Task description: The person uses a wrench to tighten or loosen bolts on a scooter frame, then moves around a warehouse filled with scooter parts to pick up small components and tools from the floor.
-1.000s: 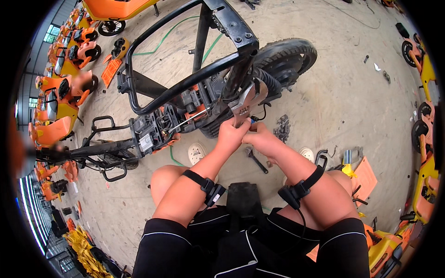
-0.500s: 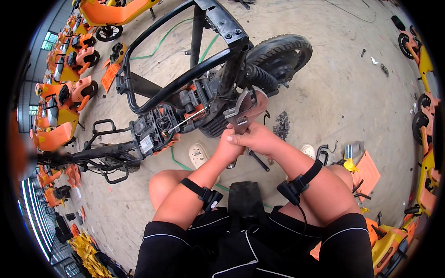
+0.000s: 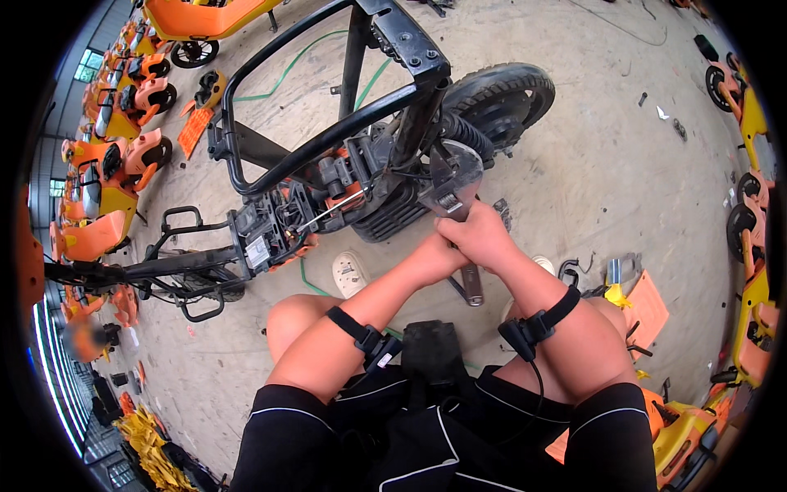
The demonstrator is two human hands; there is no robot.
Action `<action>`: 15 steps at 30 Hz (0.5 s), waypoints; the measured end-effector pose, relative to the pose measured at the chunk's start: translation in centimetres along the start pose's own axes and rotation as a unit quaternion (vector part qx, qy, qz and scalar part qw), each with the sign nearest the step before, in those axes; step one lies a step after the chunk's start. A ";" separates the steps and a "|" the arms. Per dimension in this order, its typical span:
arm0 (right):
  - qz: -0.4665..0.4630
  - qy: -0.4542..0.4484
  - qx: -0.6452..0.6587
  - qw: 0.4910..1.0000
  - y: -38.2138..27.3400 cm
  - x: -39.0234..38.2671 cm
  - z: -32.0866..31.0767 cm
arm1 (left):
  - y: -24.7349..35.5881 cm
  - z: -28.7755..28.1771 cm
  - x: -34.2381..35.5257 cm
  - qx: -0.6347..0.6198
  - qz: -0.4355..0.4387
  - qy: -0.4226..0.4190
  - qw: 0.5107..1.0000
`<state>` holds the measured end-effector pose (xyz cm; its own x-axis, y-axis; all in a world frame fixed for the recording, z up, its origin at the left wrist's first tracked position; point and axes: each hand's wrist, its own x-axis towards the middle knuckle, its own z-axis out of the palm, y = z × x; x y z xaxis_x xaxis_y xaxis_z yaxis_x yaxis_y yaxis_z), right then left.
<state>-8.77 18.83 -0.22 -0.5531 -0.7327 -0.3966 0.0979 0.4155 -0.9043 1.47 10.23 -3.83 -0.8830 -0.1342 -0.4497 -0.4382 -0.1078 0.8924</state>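
A large adjustable wrench point(image 3: 456, 182) is held in both my hands, its jaws up by the rear shock absorber point(image 3: 469, 135) of a stripped scooter frame point(image 3: 316, 143). My right hand point(image 3: 482, 236) wraps its handle just below the head. My left hand point(image 3: 441, 257) is closed round the handle lower down, against the right one, and the handle's end point(image 3: 473, 289) sticks out below. Whether the jaws touch the scooter I cannot tell. Behind the shock absorber is the rear wheel point(image 3: 502, 102). A thin metal rod point(image 3: 334, 210) lies across the open frame's wiring and parts.
Rows of orange and yellow scooters point(image 3: 115, 172) stand along the left, more point(image 3: 750, 320) along the right. An orange panel point(image 3: 648, 312) and a yellow-handled tool point(image 3: 616, 293) lie at right. A green strap point(image 3: 307, 275) crosses the concrete floor. My shoes point(image 3: 350, 275) flank the work.
Both hands and the wrench have shifted right. The wrench has turned, its head now showing its dark face and adjusting screw, and more of the handle's lower end shows. The scooter has hardly moved.
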 end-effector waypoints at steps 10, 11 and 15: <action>-0.008 0.071 -0.086 0.994 1.2 0.7 -2.3 | -0.6 -0.3 -0.2 0.220 0.026 -0.072 0.973; -0.023 0.083 -0.107 0.991 1.5 0.6 -2.4 | 0.1 -0.2 -0.5 0.227 0.038 -0.075 0.970; -0.069 0.126 -0.098 0.985 1.0 0.8 -3.1 | -0.1 -0.8 -0.4 0.272 0.035 -0.052 0.960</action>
<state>-11.67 20.38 -0.97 -0.7395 -0.6433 -0.1982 -0.1404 0.4354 -0.8892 2.02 9.54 -3.74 -0.9135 -0.0199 -0.4064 -0.3744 0.4321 0.8204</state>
